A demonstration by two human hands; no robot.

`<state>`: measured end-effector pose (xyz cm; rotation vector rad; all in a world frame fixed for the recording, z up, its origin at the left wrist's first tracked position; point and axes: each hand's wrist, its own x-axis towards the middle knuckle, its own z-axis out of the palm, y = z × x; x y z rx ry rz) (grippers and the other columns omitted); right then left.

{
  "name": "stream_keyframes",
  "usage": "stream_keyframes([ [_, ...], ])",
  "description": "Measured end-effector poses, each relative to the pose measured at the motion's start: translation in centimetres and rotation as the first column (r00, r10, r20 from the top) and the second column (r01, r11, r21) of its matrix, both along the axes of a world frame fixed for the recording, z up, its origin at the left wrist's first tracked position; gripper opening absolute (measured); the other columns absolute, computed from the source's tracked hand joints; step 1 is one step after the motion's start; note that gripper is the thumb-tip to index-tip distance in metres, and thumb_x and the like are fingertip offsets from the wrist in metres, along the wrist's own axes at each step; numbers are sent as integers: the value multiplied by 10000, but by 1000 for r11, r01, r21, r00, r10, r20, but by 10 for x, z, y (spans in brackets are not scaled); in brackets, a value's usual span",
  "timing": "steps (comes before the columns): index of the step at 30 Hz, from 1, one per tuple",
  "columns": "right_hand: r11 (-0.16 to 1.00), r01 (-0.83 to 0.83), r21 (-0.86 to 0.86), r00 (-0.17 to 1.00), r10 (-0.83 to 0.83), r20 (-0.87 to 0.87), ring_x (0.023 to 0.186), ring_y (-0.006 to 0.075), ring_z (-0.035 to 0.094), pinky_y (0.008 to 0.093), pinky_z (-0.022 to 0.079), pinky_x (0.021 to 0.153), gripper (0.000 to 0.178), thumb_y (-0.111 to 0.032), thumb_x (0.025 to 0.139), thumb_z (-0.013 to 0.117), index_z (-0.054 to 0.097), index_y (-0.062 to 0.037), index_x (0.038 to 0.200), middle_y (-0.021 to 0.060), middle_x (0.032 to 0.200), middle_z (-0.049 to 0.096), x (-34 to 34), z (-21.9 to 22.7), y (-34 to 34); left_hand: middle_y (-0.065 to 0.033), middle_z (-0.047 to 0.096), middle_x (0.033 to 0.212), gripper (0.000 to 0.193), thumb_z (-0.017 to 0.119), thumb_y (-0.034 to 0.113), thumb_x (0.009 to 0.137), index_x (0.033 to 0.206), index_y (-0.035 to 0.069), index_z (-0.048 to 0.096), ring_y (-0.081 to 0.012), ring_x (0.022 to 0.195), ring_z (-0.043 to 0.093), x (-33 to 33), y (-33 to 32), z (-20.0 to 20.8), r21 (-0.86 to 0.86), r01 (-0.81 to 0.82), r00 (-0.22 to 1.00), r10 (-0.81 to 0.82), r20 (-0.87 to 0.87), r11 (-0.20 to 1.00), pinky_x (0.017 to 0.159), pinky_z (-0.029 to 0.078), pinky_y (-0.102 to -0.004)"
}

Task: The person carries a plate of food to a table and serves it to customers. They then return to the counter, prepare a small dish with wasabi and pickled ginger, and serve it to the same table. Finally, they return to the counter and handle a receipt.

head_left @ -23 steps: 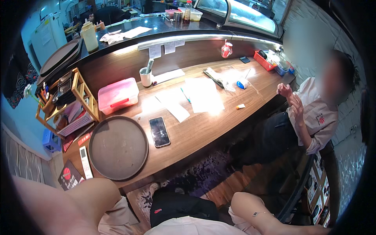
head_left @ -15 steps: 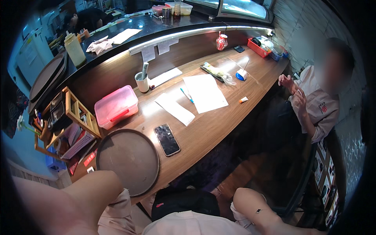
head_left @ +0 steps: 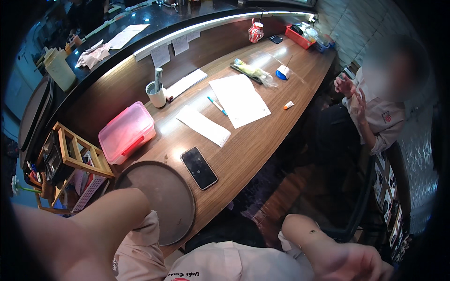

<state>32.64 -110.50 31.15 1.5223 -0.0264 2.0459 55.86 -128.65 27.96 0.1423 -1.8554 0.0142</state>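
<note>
From the lower left corner my bent left arm [head_left: 112, 213] looms large and blurred, with its elbow over the round brown tray [head_left: 173, 199]. The left hand itself lies outside the picture. My right hand [head_left: 354, 262] shows at the lower right edge, below the raised forearm. It is smeared and partly cut off, and its fingers look bent, but I cannot tell whether they hold anything. Nearest to the tray on the wooden table lies a dark phone [head_left: 199, 167]. Beyond it are a white paper strip [head_left: 204, 125], a blue-white pen [head_left: 217, 106] and a larger white sheet [head_left: 240, 100].
A pink-lidded box [head_left: 127, 132] and a wooden rack [head_left: 86, 154] stand at the left. A grey cup [head_left: 156, 96], a clear bag [head_left: 253, 74] and a small orange-white tube [head_left: 288, 105] sit farther off. A seated person [head_left: 382, 112] at the right holds both hands raised.
The view has shifted, so the table sits a little farther left and the tray slightly lower. My right hand has come into view at the lower right. The tabletop things keep their places.
</note>
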Motion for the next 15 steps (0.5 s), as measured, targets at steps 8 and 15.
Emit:
stream_keyframes([
  [8, 974, 23, 226, 989, -54, 135, 874, 134, 608, 316, 554, 692, 130, -109, 843, 643, 624, -86, 969, 54, 940, 610, -34, -77, -16, -156, 577, 1325, 509, 661, 15, 822, 1315, 65, 543, -312, 1270, 510, -41, -11, -7, -41, 57, 998, -57, -9, 998, 1061, 378, -422],
  [15, 79, 106, 991, 957, -280, -80, 814, 274, 688, 321, 552, 708, 181, 77, 857, 602, 649, -17, 1004, 142, 903, 671, -94, -245, -74, -160, 575, 1328, 517, 659, 6, 819, 1319, 65, 539, -316, 1276, 506, -96, -30, -36, -44, 29, 993, -34, -115, 999, 1062, 375, -426],
])
